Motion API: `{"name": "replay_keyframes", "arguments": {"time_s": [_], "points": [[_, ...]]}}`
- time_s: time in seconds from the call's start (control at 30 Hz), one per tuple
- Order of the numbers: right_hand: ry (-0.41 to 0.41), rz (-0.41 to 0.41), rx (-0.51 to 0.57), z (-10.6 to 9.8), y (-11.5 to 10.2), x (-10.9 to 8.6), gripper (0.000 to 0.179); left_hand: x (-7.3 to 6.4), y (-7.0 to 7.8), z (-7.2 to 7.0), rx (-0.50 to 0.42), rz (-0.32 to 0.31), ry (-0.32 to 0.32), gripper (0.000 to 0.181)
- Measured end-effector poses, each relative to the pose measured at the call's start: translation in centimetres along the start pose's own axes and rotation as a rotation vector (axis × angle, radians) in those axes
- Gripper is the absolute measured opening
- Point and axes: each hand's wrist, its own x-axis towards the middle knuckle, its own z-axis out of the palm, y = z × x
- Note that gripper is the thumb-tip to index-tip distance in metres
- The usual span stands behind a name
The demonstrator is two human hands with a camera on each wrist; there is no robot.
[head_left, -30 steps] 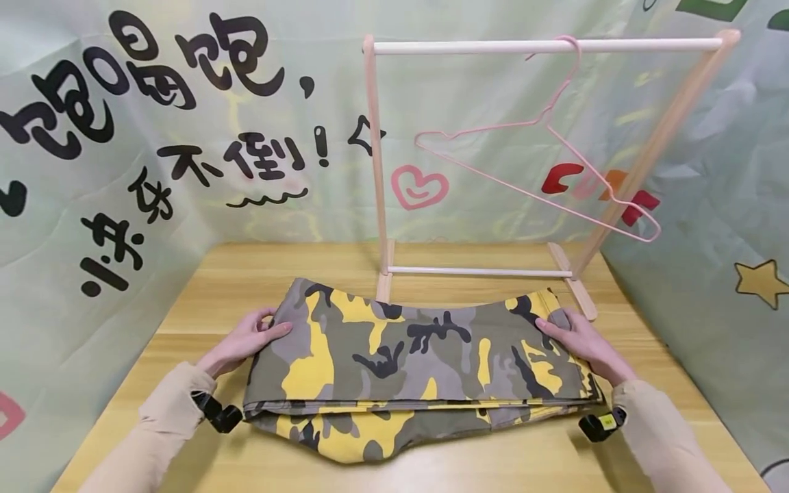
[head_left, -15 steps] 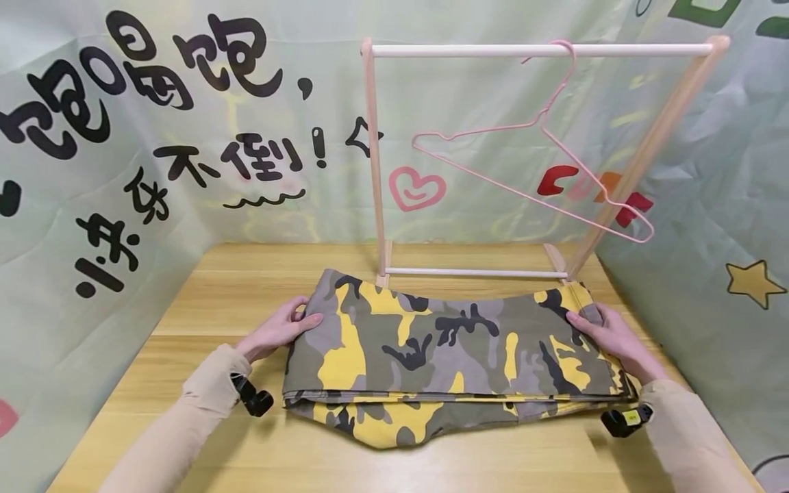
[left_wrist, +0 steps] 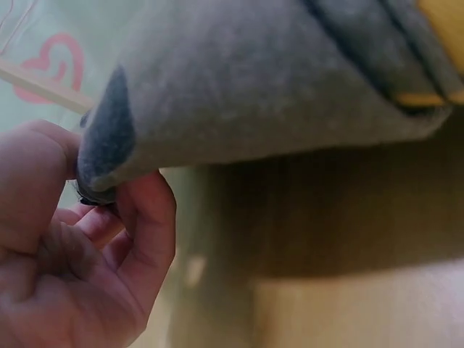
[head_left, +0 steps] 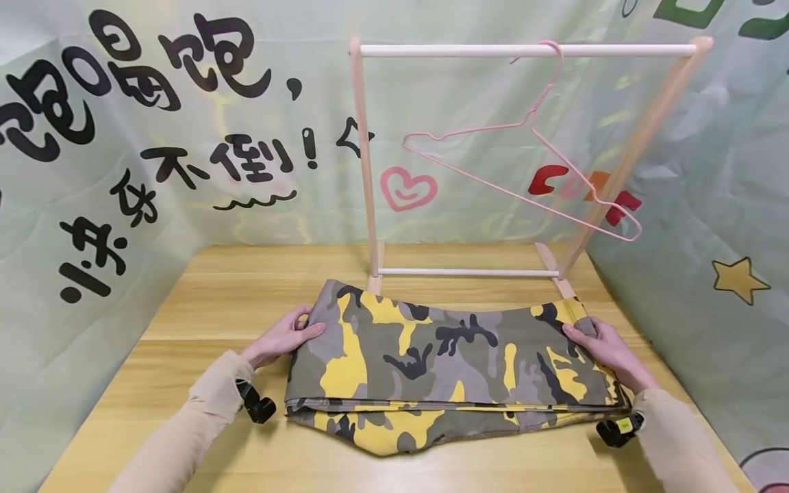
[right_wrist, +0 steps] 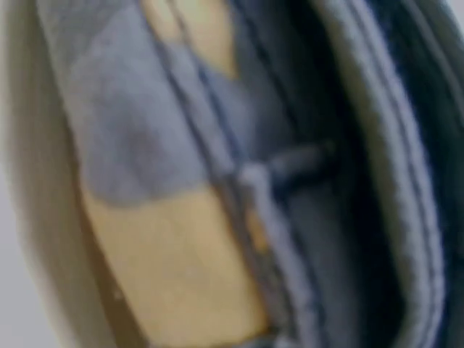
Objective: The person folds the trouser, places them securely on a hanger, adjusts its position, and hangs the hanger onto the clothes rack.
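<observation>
Gripping the folded garment by opposite ends, the left hand and right hand hold it over the tabletop. The right hand is partly hidden, its wrist view blurred.

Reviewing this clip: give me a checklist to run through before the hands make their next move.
1. Left hand holds one end of the camouflage garment: ok.
2. Right hand holds the opposite end: ok, thumb on top, the rest partly hidden.
3. Layers lined up: not ok, the lower layer bulges out past the upper one's near edge.
4. Garment clear of the feet of the rack: cannot tell, it hides their near ends.
5. Hanger hooked over the top bar: ok.
</observation>
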Motion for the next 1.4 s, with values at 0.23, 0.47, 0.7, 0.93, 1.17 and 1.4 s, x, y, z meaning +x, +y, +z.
{"name": "replay_keyframes", "arguments": {"time_s": [0.23,0.47,0.7,0.93,1.17,1.4], "points": [[-0.016,0.024,0.04,0.6,-0.2,0.1,0.053,-0.3,-0.7,-0.2,0.03,-0.021,0.004,0.056],[0.037,-0.041,0.027,0.5,-1.4,0.4,0.05,-1.2,0.7,-1.8,0.007,0.001,-0.013,0.059],[0.035,-0.04,0.013,1.1,-1.7,0.8,0.05,-1.3,0.5,-2.3,0.016,-0.017,0.001,0.059],[0.058,-0.08,-0.227,1.8,-0.7,1.3,0.055,-0.9,-1.7,-1.7,0.163,-0.041,0.017,0.062],[0.169,-0.162,-0.295,-0.6,-1.4,0.7,0.066,-1.0,-2.0,-1.5,0.224,-0.062,0.032,0.058],[0.43,-0.165,-0.114,-5.2,-5.7,-0.9,0.096,-0.9,-2.0,-1.5,0.228,-0.074,0.008,0.06]]}}
